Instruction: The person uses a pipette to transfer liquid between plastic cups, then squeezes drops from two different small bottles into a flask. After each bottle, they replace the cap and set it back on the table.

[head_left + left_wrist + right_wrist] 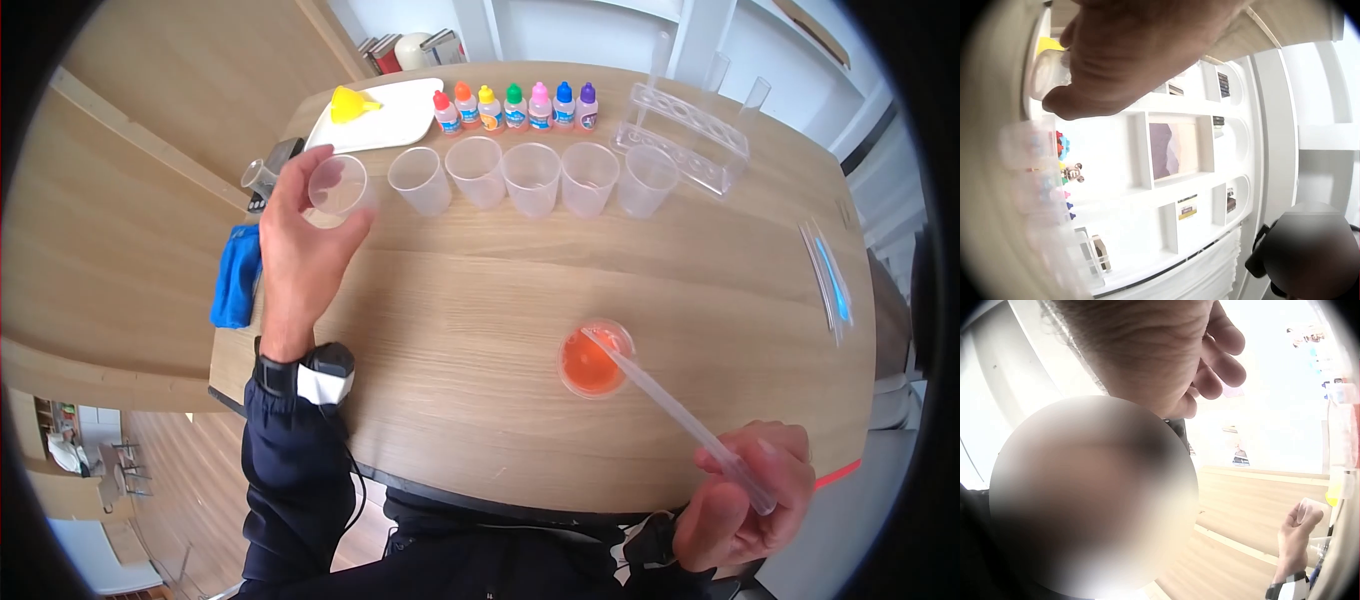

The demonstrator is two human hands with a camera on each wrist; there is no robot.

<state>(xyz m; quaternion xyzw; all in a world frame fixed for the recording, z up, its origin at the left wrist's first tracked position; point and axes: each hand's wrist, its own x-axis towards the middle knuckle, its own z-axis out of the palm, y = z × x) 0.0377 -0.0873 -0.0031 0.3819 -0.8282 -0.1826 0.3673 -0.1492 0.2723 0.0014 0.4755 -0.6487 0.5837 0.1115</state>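
Observation:
In the head view the left hand (305, 240) grips a clear plastic cup (340, 186) at the left end of a row of similar cups (531, 180); the left wrist view shows this hand (1129, 56) round the cup (1050, 74). My right hand (752, 492) holds a clear plastic pipette (690, 422) between thumb and fingers. The pipette's thin end reaches over a cup of orange liquid (592, 362) at the middle right of the table. In the right wrist view the curled fingers (1222, 362) show, but the pipette cannot be made out.
Behind the cups stand several small dropper bottles (514, 108) with coloured caps. A white tray (400, 118) holds a yellow funnel (350, 104). At the back right is a clear test tube rack (690, 135). A blue cloth (237, 277) lies left, wrapped sticks (828, 280) right.

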